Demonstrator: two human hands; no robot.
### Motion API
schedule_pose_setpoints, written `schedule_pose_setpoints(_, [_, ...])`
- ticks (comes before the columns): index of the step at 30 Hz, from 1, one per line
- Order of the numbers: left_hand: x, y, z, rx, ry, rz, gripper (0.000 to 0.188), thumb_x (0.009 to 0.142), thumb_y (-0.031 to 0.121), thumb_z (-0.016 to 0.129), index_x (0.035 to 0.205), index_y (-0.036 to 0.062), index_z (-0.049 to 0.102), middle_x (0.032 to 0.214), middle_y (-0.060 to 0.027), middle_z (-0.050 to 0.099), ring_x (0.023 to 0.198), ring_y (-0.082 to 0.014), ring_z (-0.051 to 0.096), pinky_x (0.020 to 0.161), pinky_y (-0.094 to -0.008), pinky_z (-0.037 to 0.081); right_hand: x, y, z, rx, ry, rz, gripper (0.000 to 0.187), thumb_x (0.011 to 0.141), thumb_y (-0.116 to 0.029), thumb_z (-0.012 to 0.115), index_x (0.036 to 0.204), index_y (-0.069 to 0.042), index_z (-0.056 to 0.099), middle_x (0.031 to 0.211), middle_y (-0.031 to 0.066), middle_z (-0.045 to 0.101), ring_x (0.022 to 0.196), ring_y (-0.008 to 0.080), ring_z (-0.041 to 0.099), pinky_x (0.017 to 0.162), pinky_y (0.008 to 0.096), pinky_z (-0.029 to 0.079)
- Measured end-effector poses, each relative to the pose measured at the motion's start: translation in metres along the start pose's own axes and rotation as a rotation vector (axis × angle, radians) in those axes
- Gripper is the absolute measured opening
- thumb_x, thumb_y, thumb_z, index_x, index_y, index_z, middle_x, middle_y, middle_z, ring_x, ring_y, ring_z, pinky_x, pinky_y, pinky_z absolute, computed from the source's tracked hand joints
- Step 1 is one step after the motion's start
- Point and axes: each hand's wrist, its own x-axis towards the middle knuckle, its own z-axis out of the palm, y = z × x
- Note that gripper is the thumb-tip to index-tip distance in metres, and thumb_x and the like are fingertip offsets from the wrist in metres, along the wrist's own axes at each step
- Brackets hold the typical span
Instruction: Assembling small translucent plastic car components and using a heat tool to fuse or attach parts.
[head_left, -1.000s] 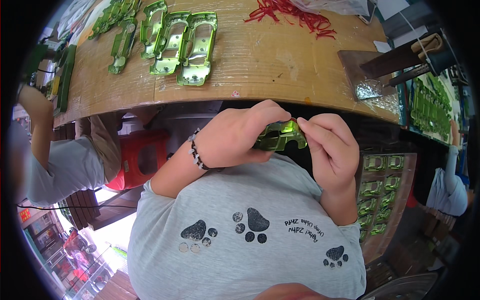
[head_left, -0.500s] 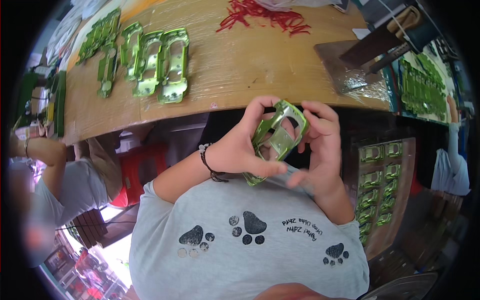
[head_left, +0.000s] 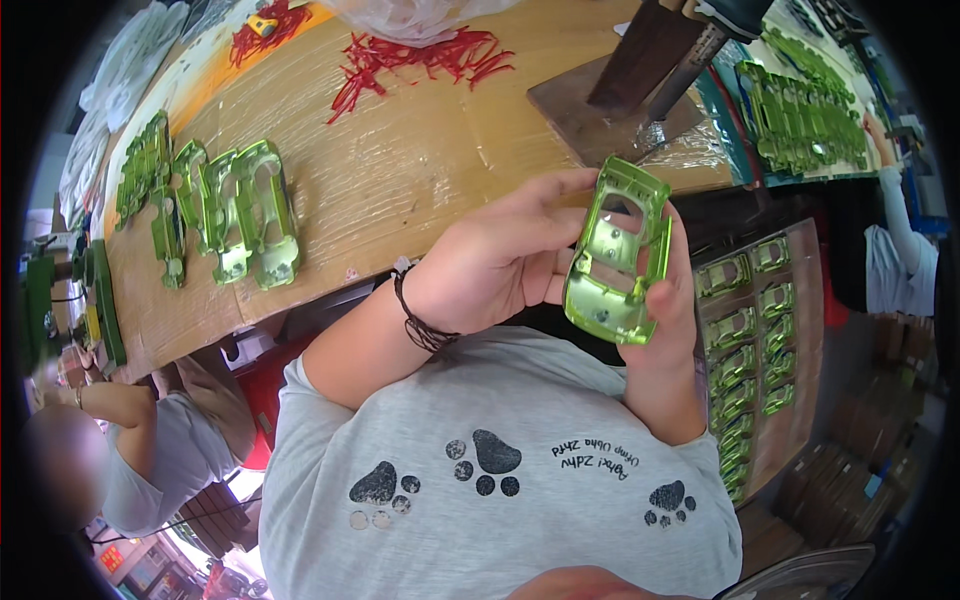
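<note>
Room: busy workshop, film-covered wooden worktop (head_left: 420,150) across the upper part of the view.
Right hand (head_left: 668,330): clamped on a green shell (head_left: 612,245), thumb over the lower right edge, other fingers behind the right side.
Left hand (head_left: 490,255): thumb and index finger apart from each other, both at the left edge of the green shell; other fingertips partly hidden behind it, so impossible to tell whether gripping or only steadying.
Green shell: shaped like a toy car body, held up off the worktop, just in front of its near edge; hollow silvery inside turned toward the head, top end leaning slightly right, window openings cut through.
Handling: probably light, thin-walled and stiff; glossy, so likely slippery and easily scuffed; narrow pillars beside the windows likely the fragile part.
Where to hold: best by the solid long sides or broad end panels, thumb opposite fingers, with gentle pressure and no squeezing across the pillars.
Left wrist: dark bracelet (head_left: 425,335) with pale beads.
Worktop, left: cluster of similar shells (head_left: 278,258), some side by side.
Worktop, far side: loose red strips (head_left: 430,62) beside a clear plastic bag (head_left: 415,20).
Worktop, right: dark fixture (head_left: 640,55) on a brown base plate (head_left: 560,105).
Beyond, right: board (head_left: 806,330) with shells in rows; more shells (head_left: 800,115) packed on another surface.
Beyond, left: co-worker (head_left: 180,455) in pale clothing, near a red stool (head_left: 262,405).
</note>
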Motion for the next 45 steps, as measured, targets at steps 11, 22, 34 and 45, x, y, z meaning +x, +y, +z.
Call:
schedule_pose_setpoints(11, [0.024, 0.010, 0.025, 0.111, 0.035, 0.165, 0.066, 0.103, 0.026, 0.045, 0.150, -0.0032, 0.009, 0.133, -0.0180, 0.050, 0.116, -0.0255, 0.059, 0.095, -0.0371, 0.052, 0.021, -0.027, 0.011, 0.104, 0.033, 0.048, 0.107, 0.068, -0.038, 0.088, 0.144, -0.004, 0.022, 0.133, 0.0149, 0.049, 0.120, 0.0300, 0.056, 0.096, 0.0468, 0.053])
schedule_pose_setpoints(22, [0.022, 0.011, 0.030, 0.139, 0.094, 0.165, 0.060, 0.105, 0.029, 0.041, 0.149, -0.0014, 0.017, 0.130, -0.0129, 0.053, 0.114, -0.0186, 0.059, 0.092, -0.0323, 0.052, 0.020, -0.040, 0.023, 0.084, 0.018, 0.101, 0.096, 0.072, -0.042, 0.084, 0.140, -0.004, 0.026, 0.139, 0.0143, 0.043, 0.122, 0.0286, 0.054, 0.100, 0.0484, 0.050])
schedule_pose_setpoints(34, [0.021, 0.007, 0.035, 0.119, 0.154, 0.226, 0.057, 0.105, 0.029, 0.041, 0.148, -0.0004, 0.017, 0.129, -0.0142, 0.053, 0.117, -0.0225, 0.058, 0.094, -0.0357, 0.051, 0.023, -0.035, 0.023, 0.092, 0.059, 0.099, 0.091, 0.073, -0.046, 0.082, 0.136, -0.002, 0.032, 0.135, 0.0132, 0.048, 0.118, 0.0283, 0.057, 0.100, 0.0483, 0.049])
schedule_pose_setpoints(45, [0.018, 0.004, 0.027, 0.241, 0.195, 0.319, 0.058, 0.104, 0.027, 0.043, 0.148, 0.0001, 0.016, 0.135, -0.0164, 0.050, 0.112, -0.0260, 0.062, 0.091, -0.0353, 0.053, 0.038, -0.027, 0.014, 0.129, -0.057, 0.158, 0.101, 0.069, -0.050, 0.083, 0.142, -0.002, 0.031, 0.138, 0.0119, 0.047, 0.119, 0.0281, 0.056, 0.099, 0.0483, 0.051])
